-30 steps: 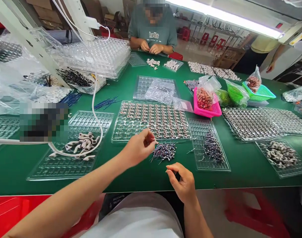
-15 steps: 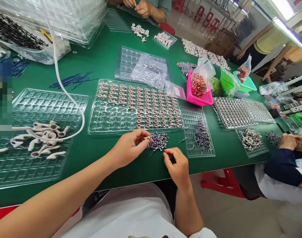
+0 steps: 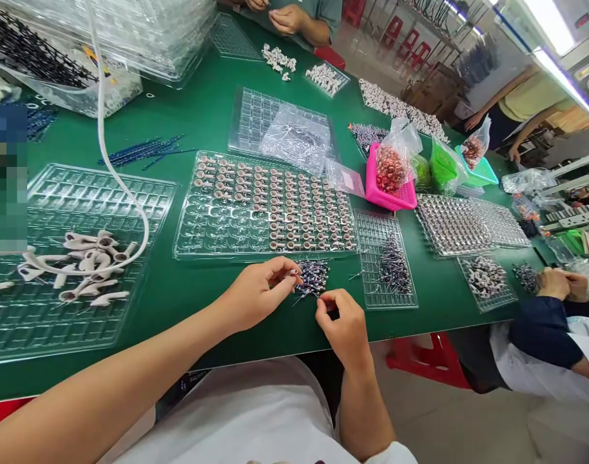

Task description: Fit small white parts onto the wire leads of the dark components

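My left hand [image 3: 260,293] is closed in a pinch at the left edge of a pile of small dark parts with thin wire leads [image 3: 312,276]. A small whitish part with a dark spot [image 3: 293,273] shows between its fingertips. My right hand [image 3: 345,319] is also pinched, at the pile's lower right edge; a thin lead seems to meet its fingertips, but what they hold is too small to make out. Just beyond the hands lies a clear tray [image 3: 217,225] partly filled with rows of pale, round-headed earphone-like shells.
At left, a clear tray [image 3: 77,322] carries loose pale shells under a white tube [image 3: 101,116]. To the right are a tray of wired parts [image 3: 395,267] and a pink basket [image 3: 390,198] with bagged reddish pieces. Co-workers' hands [image 3: 560,283] work at far right and across the table.
My right hand has shifted slightly left, its fingertips now at the pile's edge. My left hand stays pinched by the pile, with its small part more visible. The view has shifted slightly.
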A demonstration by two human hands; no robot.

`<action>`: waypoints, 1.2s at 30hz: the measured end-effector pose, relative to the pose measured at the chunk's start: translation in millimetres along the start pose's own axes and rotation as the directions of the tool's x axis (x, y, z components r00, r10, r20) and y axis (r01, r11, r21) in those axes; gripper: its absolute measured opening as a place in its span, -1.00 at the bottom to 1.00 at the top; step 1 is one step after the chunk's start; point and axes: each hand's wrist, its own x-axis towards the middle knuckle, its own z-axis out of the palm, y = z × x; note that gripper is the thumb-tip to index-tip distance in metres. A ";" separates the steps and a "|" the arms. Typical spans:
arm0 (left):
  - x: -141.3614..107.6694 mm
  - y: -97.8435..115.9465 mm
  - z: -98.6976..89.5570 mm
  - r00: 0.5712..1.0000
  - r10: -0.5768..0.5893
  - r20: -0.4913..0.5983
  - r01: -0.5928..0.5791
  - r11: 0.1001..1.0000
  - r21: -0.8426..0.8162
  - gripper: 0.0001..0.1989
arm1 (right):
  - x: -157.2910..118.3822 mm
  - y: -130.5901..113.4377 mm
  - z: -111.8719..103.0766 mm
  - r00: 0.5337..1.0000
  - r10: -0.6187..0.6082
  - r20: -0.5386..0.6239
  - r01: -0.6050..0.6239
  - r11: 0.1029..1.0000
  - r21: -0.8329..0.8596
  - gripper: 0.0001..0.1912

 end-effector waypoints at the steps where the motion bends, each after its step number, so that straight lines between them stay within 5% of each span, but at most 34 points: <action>1: -0.1 0.1 0.9 1.000 0.000 0.006 0.000 1.000 0.001 -0.79 | -1.1 0.4 -3.3 1.000 0.010 0.006 -0.010 1.000 0.004 -0.91; 8: -0.4 0.0 1.3 0.999 -0.011 0.049 0.009 1.000 0.023 -0.80 | -7.9 2.8 -20.3 0.997 0.022 -0.069 -0.017 0.998 0.065 -0.91; 15: -5.7 11.8 -2.2 0.981 0.118 0.152 -0.145 0.973 0.177 -0.75 | -12.4 -7.2 -11.4 0.998 -0.002 -0.060 0.021 0.947 0.320 -0.89; 23: -6.4 10.5 -0.6 0.924 0.216 0.316 -0.313 0.902 0.297 -0.83 | -11.1 -10.9 1.5 0.988 -0.125 -0.085 0.148 0.921 0.362 -0.82; 30: -5.4 7.9 1.2 0.950 0.113 0.292 -0.184 0.956 0.227 -0.79 | -11.9 -7.6 3.6 0.981 -0.157 -0.118 0.190 0.910 0.369 -0.78; 36: -2.1 9.7 1.7 0.946 -0.084 0.314 0.055 0.993 0.100 -0.71 | -10.2 -6.3 7.6 0.969 -0.197 -0.146 0.237 0.907 0.347 -0.79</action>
